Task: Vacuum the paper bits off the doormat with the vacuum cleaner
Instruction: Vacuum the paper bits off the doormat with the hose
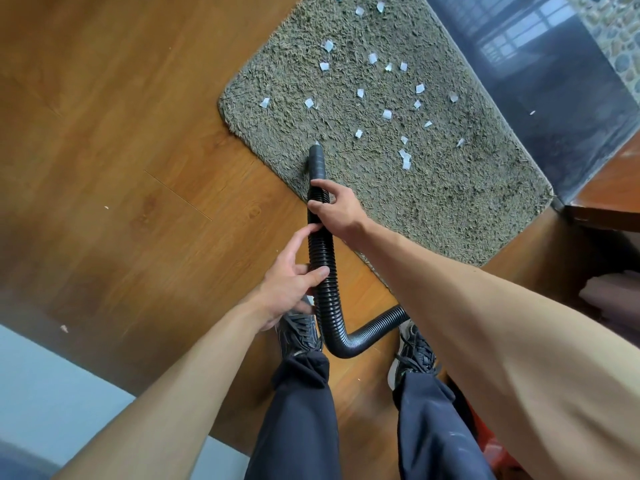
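1. Standing on the wooden floor with both shoes just short of the doormat, most likely to reach over it without treading on the paper.
2. Gripping the black vacuum hose with the right hand, fingers wrapped round it close behind the tip. A good spot for aiming.
3. Holding the same hose lower down with the left hand, thumb across the ribs, fingers curled behind, one finger stretched up along it. Probably there to carry the weight and feed the hose forward.
4. Bent hard near the feet, then off to the right behind the right arm. No sight of the vacuum cleaner's body.
5. Pointing the hose tip down at the near left part of the doormat, close to its edge. Touching the fluffy pile or just above it, hard to tell which. One tiny white scrap right at the mouth.
6. Plenty left to suck up: lots of white paper bits spread over the middle and far end of the doormat, most of them well apart from the tip.
7. Probably best to sweep slowly from this near edge toward the dark shiny strip, to avoid skipping a patch.
8. Also two stray specks out on the floor, off the doormat.
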